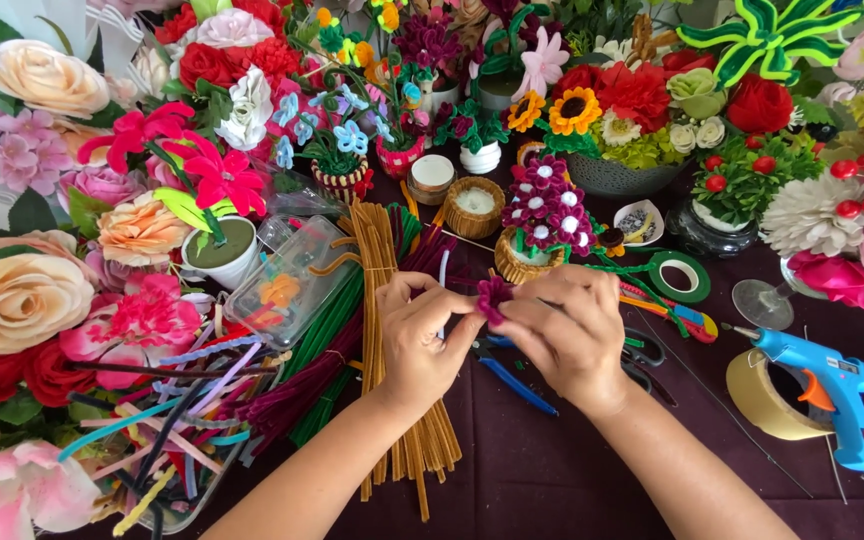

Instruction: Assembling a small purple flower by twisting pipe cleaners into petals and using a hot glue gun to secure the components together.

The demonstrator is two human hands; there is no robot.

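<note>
Head view looks down on a dark maroon tabletop (552, 480), and I see both hands meeting just left of the frame's centre. My left hand (422, 335) and right hand (567, 335) each pinch the same small maroon pipe-cleaner flower (494, 298) between thumb and fingertips, the fingers curled in close around it. The flower sits between the two hands, held clear of the tabletop. It is a fuzzy, rounded clump; I cannot make out a clear long axis or which way its face points, since the fingers cover most of it.

Under the left hand lies a bundle of tan pipe cleaners (392, 380), running from the upper middle down toward the bottom of the frame, with green and dark red bundles just beside it on the left. Blue-handled pliers (512, 380) lie on the tabletop right below the hands. A small woven basket of maroon and white flowers (542, 225) stands just above the hands. A roll of green tape (679, 277) lies to the upper right, and a blue glue gun (827, 395) rests against a roll of tan tape (757, 400) at the right edge. A clear plastic box (287, 280) sits at the left, among large artificial roses.
</note>
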